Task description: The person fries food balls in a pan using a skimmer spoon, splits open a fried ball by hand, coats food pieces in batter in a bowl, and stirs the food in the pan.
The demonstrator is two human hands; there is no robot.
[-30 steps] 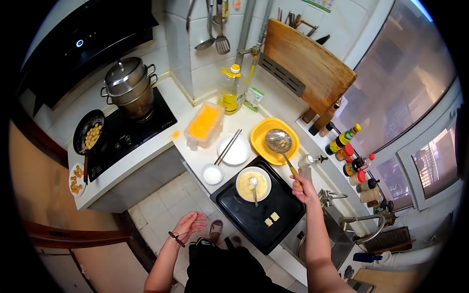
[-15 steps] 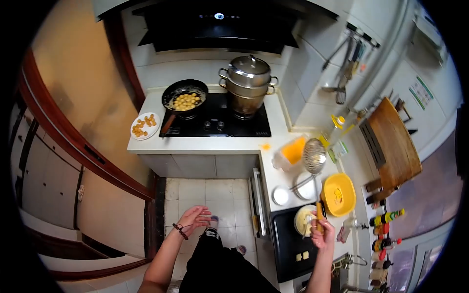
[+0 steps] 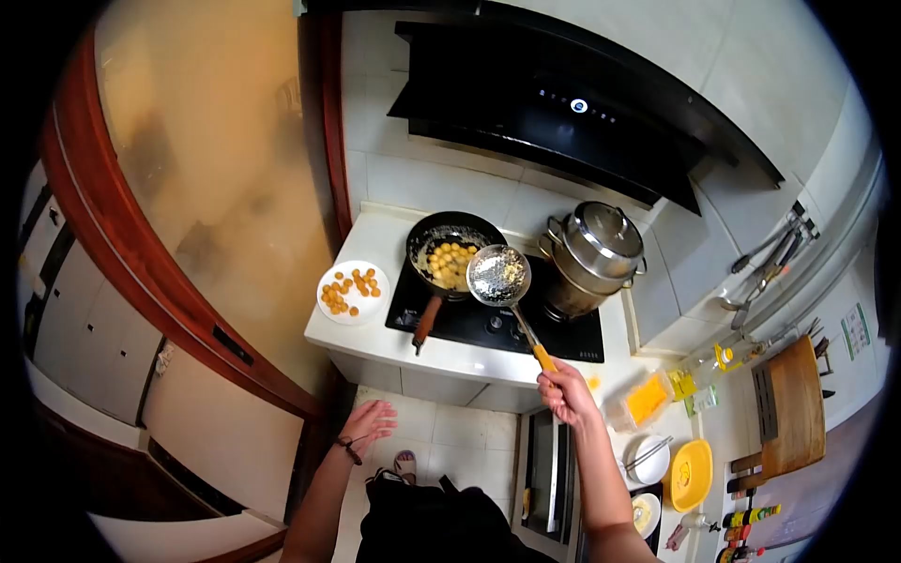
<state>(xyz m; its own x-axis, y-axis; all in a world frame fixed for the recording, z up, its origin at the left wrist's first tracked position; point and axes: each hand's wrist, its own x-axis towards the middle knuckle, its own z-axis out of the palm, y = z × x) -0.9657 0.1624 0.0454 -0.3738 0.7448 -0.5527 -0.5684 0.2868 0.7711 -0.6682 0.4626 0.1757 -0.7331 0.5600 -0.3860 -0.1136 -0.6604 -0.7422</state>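
Note:
My right hand (image 3: 568, 394) is wrapped round the yellow handle of a metal skimmer (image 3: 499, 276). Small pale bits lie in the skimmer's bowl, which is over the hob at the right edge of a black wok (image 3: 422, 246). Pale yellow balls (image 3: 450, 261) sit in the wok. To its left, a white plate (image 3: 343, 314) bears several browned balls. My left hand (image 3: 369, 422), with a beaded bracelet at the wrist, hangs over the floor in front of the counter, fingers apart and holding nothing.
A lidded steel steamer pot (image 3: 593, 253) stands right of the wok on the black hob (image 3: 460, 324), under a range hood (image 3: 554, 113). On the right counter are an orange block in plastic (image 3: 648, 399), an oil bottle (image 3: 704, 366), white bowls and a yellow basin (image 3: 690, 477).
The view has turned left toward the hob. My right hand has carried the skimmer from above the yellow basin, across the counter, to the wok's edge. My left hand stays empty.

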